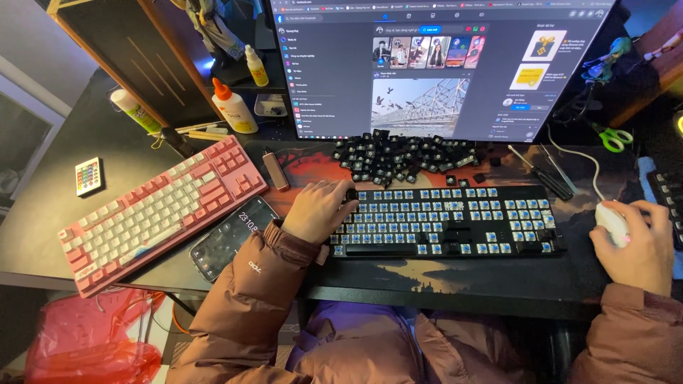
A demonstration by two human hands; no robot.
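Dark desk (57, 213) crowded edge to edge; my left hand (318, 210) clenched on black keycap (351, 193) at top-left corner of stripped black keyboard (445, 220); my right hand (637, 245) grasping white mouse (613, 222) near desk's right edge; loose keycap pile (409, 158) between keyboard and monitor (441, 64); phone (231, 237) and pink keyboard (160, 210) fill left side; little free room
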